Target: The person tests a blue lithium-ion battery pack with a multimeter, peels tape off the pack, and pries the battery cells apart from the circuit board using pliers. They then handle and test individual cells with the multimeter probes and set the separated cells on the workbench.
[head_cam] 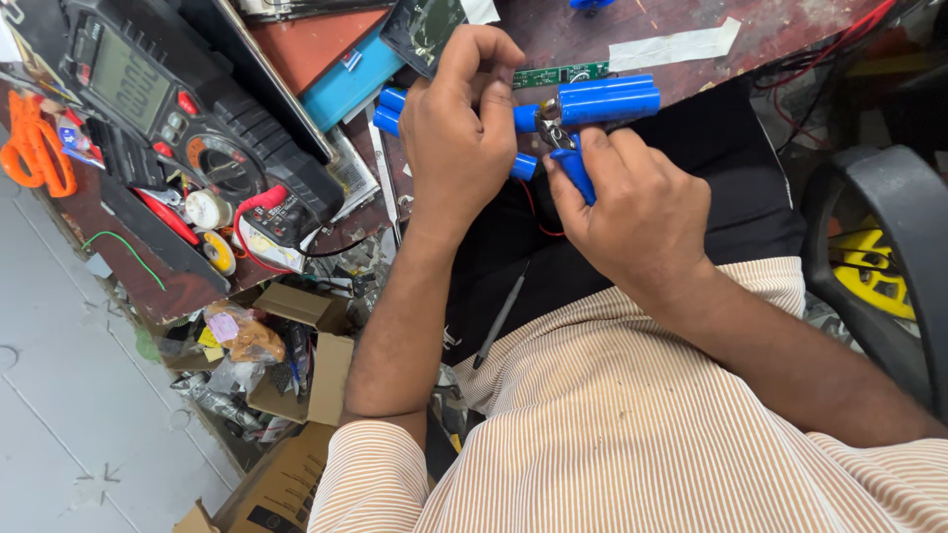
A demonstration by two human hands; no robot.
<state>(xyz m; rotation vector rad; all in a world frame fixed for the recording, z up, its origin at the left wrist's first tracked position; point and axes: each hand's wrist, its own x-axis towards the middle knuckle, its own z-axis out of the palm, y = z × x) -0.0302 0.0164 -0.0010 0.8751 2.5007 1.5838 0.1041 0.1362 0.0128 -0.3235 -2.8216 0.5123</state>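
My left hand (459, 128) is closed around a pack of blue cylindrical battery cells (602, 102), held over my lap in front of the workbench. My right hand (632, 212) grips blue-handled cutting pliers (565, 158); their metal jaws touch the end of the cells near the middle of the pack. A thin red wire (538, 219) hangs below the pack. A small green circuit board (560, 75) lies on the bench just behind the cells. Part of the pack is hidden by my left fingers.
A black multimeter (163, 94) with a red probe lead lies on the cluttered bench (790, 25) at left, beside orange-handled scissors (38, 148). Cardboard boxes (306, 380) of scraps sit on the floor. A black chair arm (889, 247) is at right. A thin grey tool (499, 321) rests on my lap.
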